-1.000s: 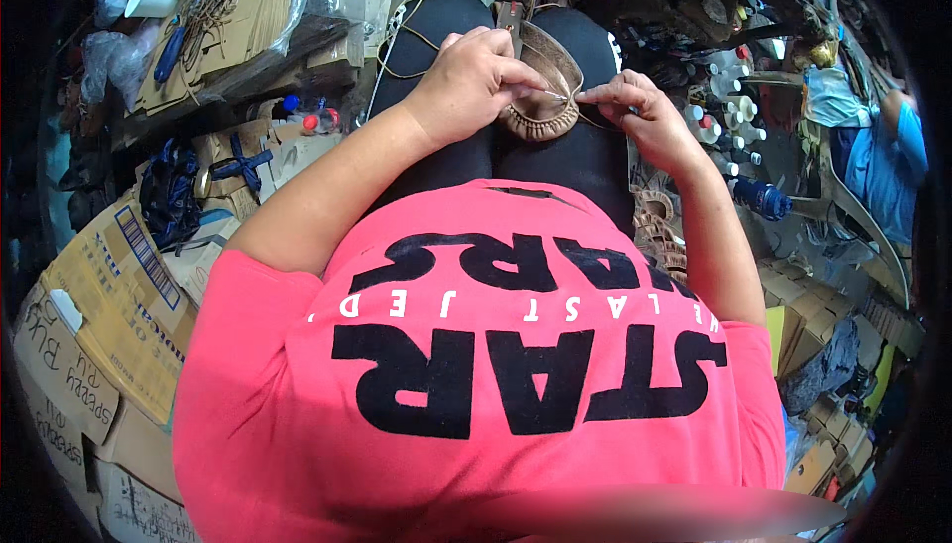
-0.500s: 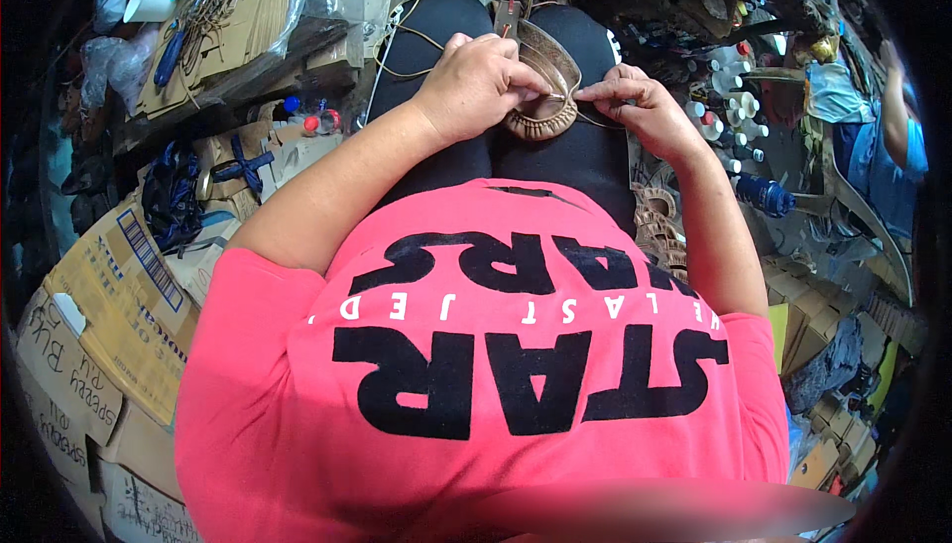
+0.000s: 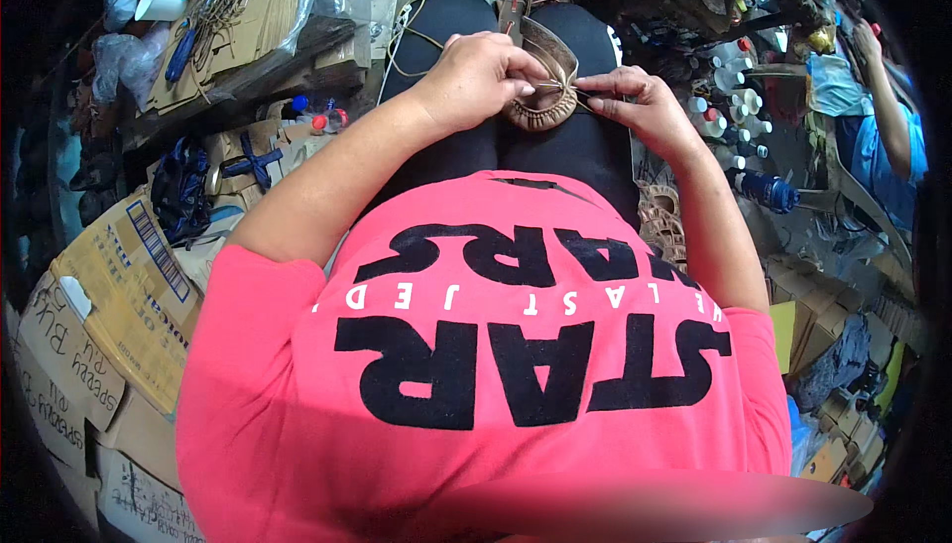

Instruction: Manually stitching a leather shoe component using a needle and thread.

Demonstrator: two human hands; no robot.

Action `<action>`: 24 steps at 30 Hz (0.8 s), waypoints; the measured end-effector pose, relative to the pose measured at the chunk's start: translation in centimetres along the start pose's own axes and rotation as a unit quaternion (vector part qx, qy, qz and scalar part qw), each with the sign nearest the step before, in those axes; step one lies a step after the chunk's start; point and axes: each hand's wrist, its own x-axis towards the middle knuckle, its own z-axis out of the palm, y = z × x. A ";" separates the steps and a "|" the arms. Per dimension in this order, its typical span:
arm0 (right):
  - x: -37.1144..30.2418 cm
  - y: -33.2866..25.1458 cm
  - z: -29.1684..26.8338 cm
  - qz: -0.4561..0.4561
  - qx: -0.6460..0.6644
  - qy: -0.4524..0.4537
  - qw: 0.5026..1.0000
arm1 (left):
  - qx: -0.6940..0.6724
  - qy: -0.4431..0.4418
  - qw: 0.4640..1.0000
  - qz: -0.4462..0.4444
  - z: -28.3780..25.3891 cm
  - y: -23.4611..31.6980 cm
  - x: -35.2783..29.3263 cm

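Observation:
Across my thighs lies a tan leather moccasin upper [image 3: 544,119], its rounded toe edge gathered in puckered stitches and its opening facing up. My left hand [image 3: 474,75] reaches over the opening, thumb and fingers pinched at its inner side, where a thin pale strand or needle shows. At the right edge of the toe my right hand [image 3: 643,102] is closed in a pinch against the seam; what sits between its fingertips is too fine to name. A light cord [image 3: 420,39] loops over my left thigh, and its far end is hidden.
Left stand flattened cardboard [image 3: 213,57], a white cup [image 3: 160,0] and a marked carton [image 3: 124,280]. Several white bottles [image 3: 739,97] and a blue bottle [image 3: 764,191] are at the right. More stitched leather pieces [image 3: 659,216] lie beside my right thigh. Another person [image 3: 883,146] sits far right.
My right fingertips have come slightly up and left, against the seam. The upper has shifted a little upward in the picture. The other person's arm has moved left.

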 end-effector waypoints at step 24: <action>-0.3 1.6 -0.9 0.052 0.146 0.035 0.987 | 0.009 -0.125 0.990 -0.065 -0.7 0.2 1.5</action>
